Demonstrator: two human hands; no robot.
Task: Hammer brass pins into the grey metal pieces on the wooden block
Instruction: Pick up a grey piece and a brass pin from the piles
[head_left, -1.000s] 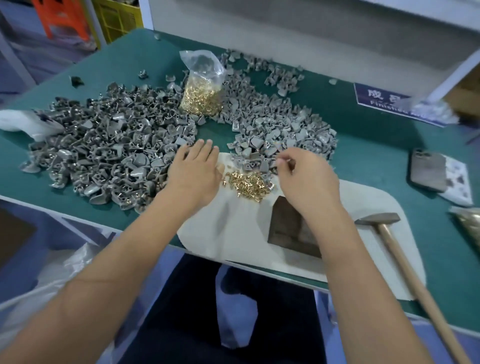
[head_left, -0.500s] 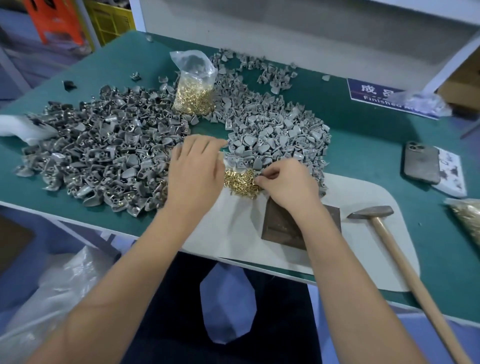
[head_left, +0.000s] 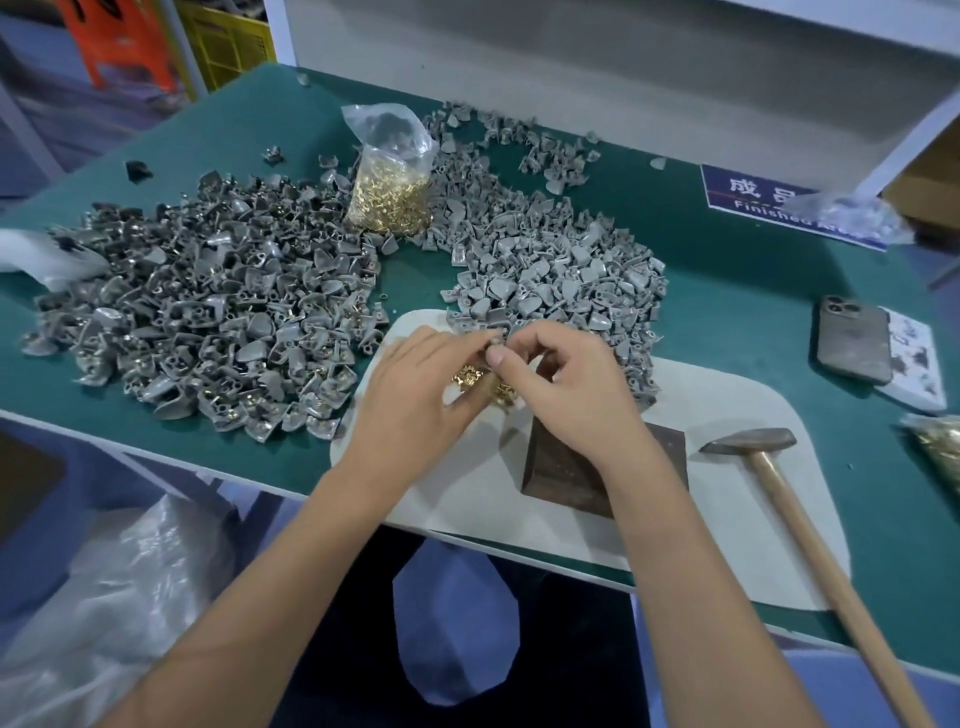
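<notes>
Left pile: heap of grey metal pieces (head_left: 208, 322), left of the fingers.
Left hand (head_left: 415, 395): fingers bent, tips meeting the right hand's; what they pinch is hidden.
Loose brass pins (head_left: 467, 376): small gold heap under both sets of fingers.
Right hand (head_left: 566, 384): fingertips pressed together on something small and grey, unclear.
Dark wooden block (head_left: 566, 470): just below the right wrist.
Wooden-handled hammer (head_left: 753, 447): right of the fingers, untouched.
Advice: seat the pin straight before moving to the block.
</notes>
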